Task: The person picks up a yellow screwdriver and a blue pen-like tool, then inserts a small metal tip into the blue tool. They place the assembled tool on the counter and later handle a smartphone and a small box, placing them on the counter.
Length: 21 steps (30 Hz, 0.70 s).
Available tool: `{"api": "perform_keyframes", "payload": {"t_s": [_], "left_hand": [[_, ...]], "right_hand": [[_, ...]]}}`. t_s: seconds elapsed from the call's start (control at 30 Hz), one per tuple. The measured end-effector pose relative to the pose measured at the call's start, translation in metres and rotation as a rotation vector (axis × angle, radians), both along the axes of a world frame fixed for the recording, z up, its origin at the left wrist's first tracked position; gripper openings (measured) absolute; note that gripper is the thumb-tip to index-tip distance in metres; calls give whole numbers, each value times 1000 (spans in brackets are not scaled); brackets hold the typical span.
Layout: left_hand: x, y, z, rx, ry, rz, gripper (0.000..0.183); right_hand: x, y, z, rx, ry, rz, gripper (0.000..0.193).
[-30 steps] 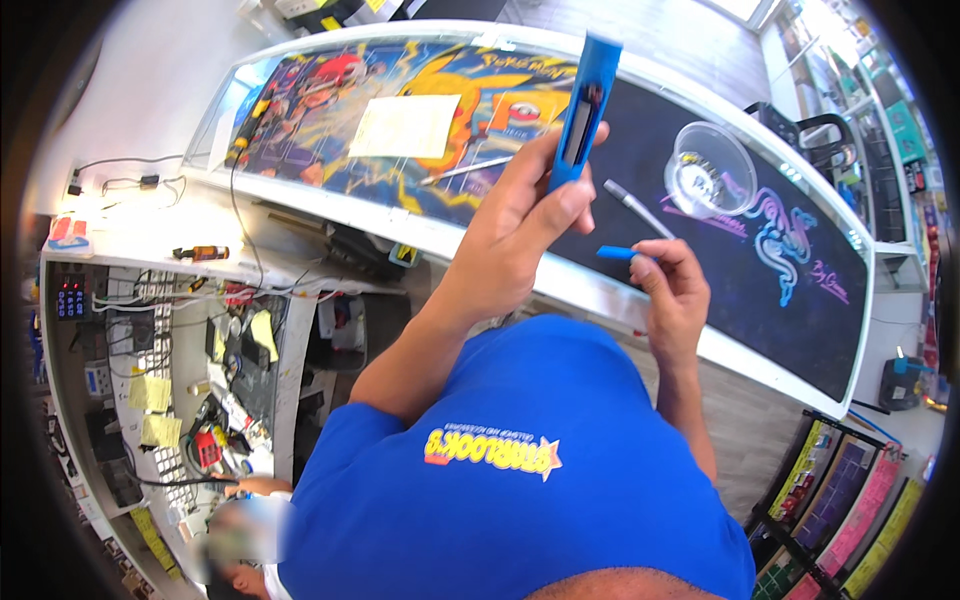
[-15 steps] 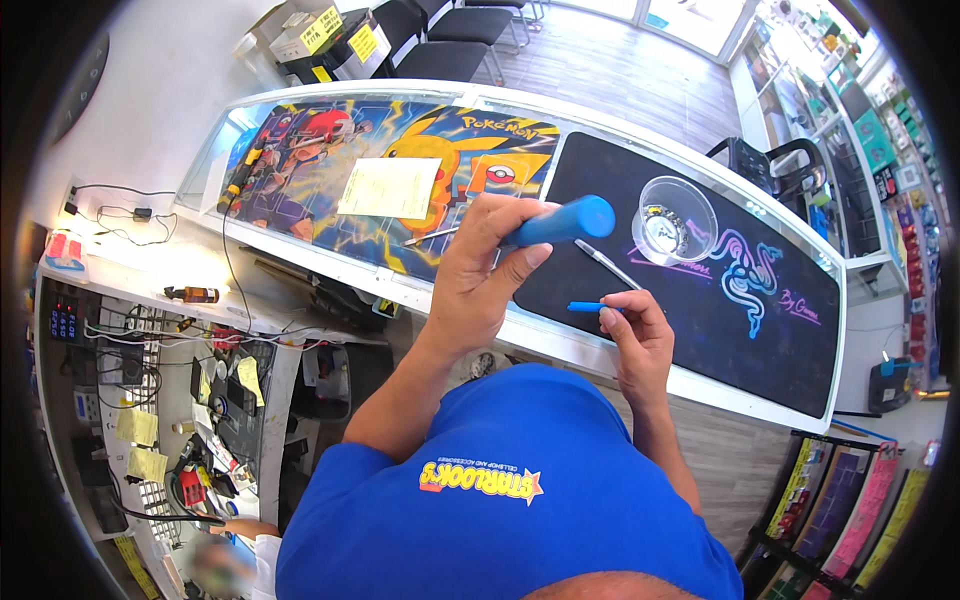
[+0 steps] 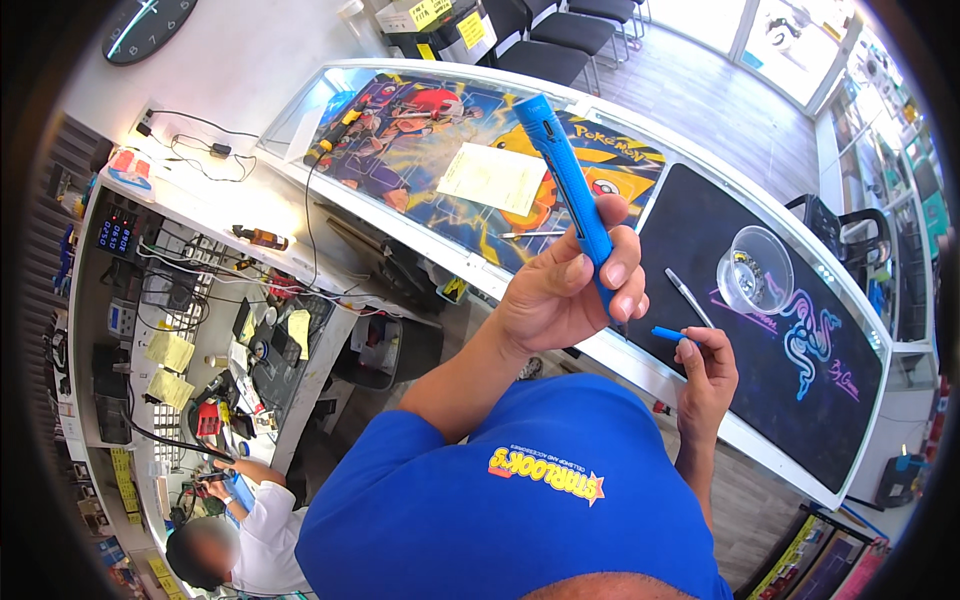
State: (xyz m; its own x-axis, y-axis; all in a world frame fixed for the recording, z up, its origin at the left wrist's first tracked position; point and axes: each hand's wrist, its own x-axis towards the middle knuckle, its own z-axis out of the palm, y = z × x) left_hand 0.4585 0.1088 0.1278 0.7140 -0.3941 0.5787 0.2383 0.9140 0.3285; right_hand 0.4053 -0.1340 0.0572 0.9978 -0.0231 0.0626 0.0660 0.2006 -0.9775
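A thick blue pen-shaped tool [image 3: 566,180] stands tilted in my left hand [image 3: 572,282], whose fingers are closed round its lower half. A small port shows near its broad upper end, and a thin dark tip points down below my fingers. My right hand [image 3: 706,374] is lower and to the right, with a short slim blue piece [image 3: 669,333] pinched between thumb and fingers. The two blue things are apart. Beyond my right hand, a silver-white pen [image 3: 690,297] lies on the black mat [image 3: 672,235], near a clear round tub [image 3: 733,281] with small bits in it.
The white-edged counter [image 3: 470,278] runs across in front of me, with a colourful cartoon mat [image 3: 400,130] and a yellow paper sheet [image 3: 492,176]. On the left is a cluttered workbench [image 3: 275,350], where a co-worker in a white shirt [image 3: 268,535] sits. Black chairs [image 3: 545,60] stand beyond the counter.
My left hand has turned the blue tool from end-on to nearly upright, so its side and tip show. My right hand keeps its blue piece. The whole view has shifted, bringing the co-worker in.
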Motion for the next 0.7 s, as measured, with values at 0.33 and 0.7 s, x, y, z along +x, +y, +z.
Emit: {"api": "perform_keyframes", "payload": {"t_s": [0.33,0.7], "left_hand": [[-10,-3,11,840,101,448,60],[-32,-16,19,920,139,410,60]], "right_hand": [[4,-5,3,-209,-100,-14,24],[-4,-1,19,19,-148,-21,25]]}}
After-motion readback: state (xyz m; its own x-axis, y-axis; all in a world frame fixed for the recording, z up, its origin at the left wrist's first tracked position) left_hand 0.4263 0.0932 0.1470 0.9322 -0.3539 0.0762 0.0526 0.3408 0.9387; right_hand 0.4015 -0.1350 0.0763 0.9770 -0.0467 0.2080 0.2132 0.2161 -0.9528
